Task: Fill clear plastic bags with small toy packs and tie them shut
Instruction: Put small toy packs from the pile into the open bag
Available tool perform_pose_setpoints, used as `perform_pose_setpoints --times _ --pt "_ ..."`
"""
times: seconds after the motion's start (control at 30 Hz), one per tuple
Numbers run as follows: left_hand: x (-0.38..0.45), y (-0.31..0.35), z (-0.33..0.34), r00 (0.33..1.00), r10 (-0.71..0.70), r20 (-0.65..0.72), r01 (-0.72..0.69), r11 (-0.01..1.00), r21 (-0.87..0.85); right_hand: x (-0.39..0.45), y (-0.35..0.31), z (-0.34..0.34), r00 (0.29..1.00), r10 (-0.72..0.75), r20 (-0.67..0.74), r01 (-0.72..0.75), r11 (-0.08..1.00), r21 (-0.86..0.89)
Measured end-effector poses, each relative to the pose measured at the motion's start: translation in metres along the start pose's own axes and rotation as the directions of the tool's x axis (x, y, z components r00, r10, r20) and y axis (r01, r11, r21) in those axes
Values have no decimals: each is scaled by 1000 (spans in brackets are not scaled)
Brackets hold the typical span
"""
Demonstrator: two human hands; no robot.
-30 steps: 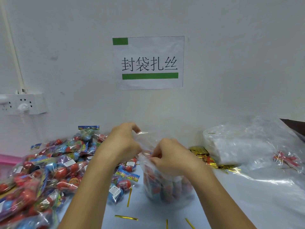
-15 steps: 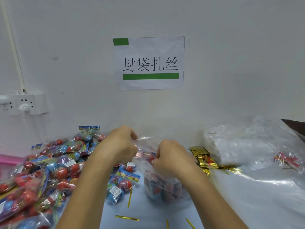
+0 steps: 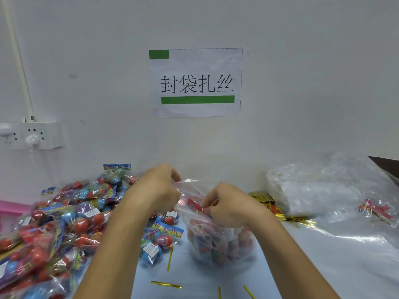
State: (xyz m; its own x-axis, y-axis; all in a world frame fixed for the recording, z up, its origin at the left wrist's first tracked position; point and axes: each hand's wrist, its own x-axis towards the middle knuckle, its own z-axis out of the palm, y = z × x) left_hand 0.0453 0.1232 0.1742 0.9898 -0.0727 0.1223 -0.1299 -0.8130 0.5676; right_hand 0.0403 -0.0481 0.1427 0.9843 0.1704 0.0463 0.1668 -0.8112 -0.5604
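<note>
Now my left hand (image 3: 160,188) and right hand (image 3: 228,206) each grip the filled clear bag's (image 3: 218,244) mouth, gathering it; next I probably need a gold twist tie (image 3: 166,284) from the table (image 3: 323,266).

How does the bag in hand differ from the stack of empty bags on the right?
The held bag stands upright, bulging with toy packs; the empty bags lie flat and stacked. Both hands, left and right, grip the held bag's mouth; nothing touches the empty bags. Both are clear plastic on the same table.
</note>
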Motion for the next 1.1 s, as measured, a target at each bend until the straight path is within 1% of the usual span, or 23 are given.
perform_pose_setpoints --times 0.13,0.23,0.37,0.5,0.67,0.8,0.9,0.97,1.03,1.1 --pt "-1 1 0 1000 14 -2 -14 1000 -10 -4 -1 -4 1000 -12 16 12 1000 -18" --pt "-2 2 0 999 26 -23 -27 1000 -1 -4 1 -9 998 -18 -61 16 999 -42" --pt "-4 7 2 999 44 -27 -44 999 -1 -6 2 -11 988 6 -153 -36 979 -198" --pt "-7 12 4 997 67 -28 -67 998 1 -6 -1 -1 986 14 -167 -62 955 -289" --pt "-7 14 6 998 66 -25 -65 998 4 1 -1 11 979 35 -201 -94 952 -292" --pt "-8 14 5 998 56 -32 -56 998 -2 1 4 3 983 70 -167 -109 966 -234" --pt "-9 13 6 998 54 -42 -55 999 0 -2 5 -4 996 51 -69 -64 978 -200" --pt "-8 12 6 998 49 -43 -49 999 1 -5 4 -7 998 57 -22 -60 980 -192" --pt "-8 13 6 998 40 -43 -40 999 -3 -6 4 -10 998 69 -2 -68 977 -200" --pt "-8 13 5 999 32 -38 -33 999 -10 -6 7 -14 997 72 -17 -74 968 -239"
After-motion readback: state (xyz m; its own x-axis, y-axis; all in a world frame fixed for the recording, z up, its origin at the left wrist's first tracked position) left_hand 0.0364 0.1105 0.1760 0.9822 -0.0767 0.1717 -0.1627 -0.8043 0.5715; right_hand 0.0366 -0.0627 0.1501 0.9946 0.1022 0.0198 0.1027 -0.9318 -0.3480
